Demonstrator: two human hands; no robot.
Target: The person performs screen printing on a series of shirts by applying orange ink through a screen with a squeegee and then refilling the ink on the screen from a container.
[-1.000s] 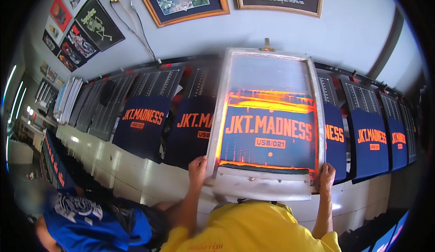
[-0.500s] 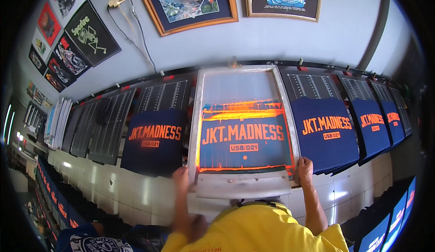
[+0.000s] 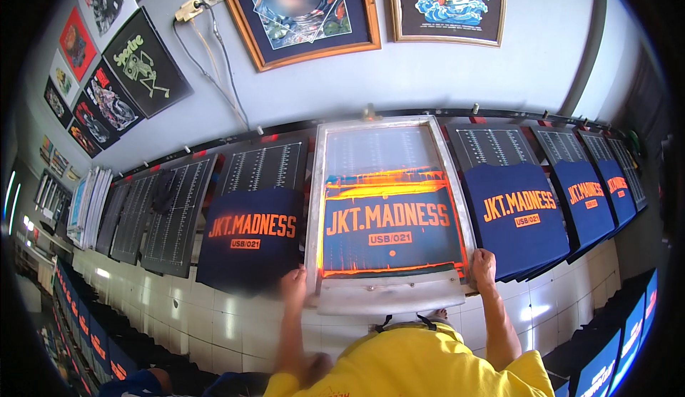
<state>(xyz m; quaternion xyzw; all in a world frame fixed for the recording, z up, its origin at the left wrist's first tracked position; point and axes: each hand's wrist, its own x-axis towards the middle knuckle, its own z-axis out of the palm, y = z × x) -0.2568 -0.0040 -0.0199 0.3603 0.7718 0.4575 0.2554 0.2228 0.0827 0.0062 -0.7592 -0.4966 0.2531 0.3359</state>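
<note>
Both hands grip the screen (image 3: 389,201) by its lower sides: the right hand (image 3: 484,266) is closed around the right rim, and the left hand (image 3: 293,281), slightly blurred, is curled at the lower left corner. The screen sits in the middle of the frame, its top end by the black rail (image 3: 285,132) along the wall — whether its underside touches anything, I cannot tell. Its mesh is pale at the top and dark below, with bright orange ink (image 3: 385,186) in a band across the middle, along the lower edge and down the sides, and orange lettering between. A metal strip (image 3: 390,296) crosses the lower end, near the yellow shirt (image 3: 407,365) the person wears.

Left of the screen, a navy tee (image 3: 250,263) with an orange print lies over a dark board (image 3: 260,165). More printed navy tees (image 3: 524,248) lie on boards to the right, and bare dark boards (image 3: 176,215) stretch toward the left edge, beside a stack of panels (image 3: 89,208). Framed pictures (image 3: 307,4) hang at the top, a cable (image 3: 222,76) and posters (image 3: 146,62) at upper left. Tiles (image 3: 214,322) show below.
</note>
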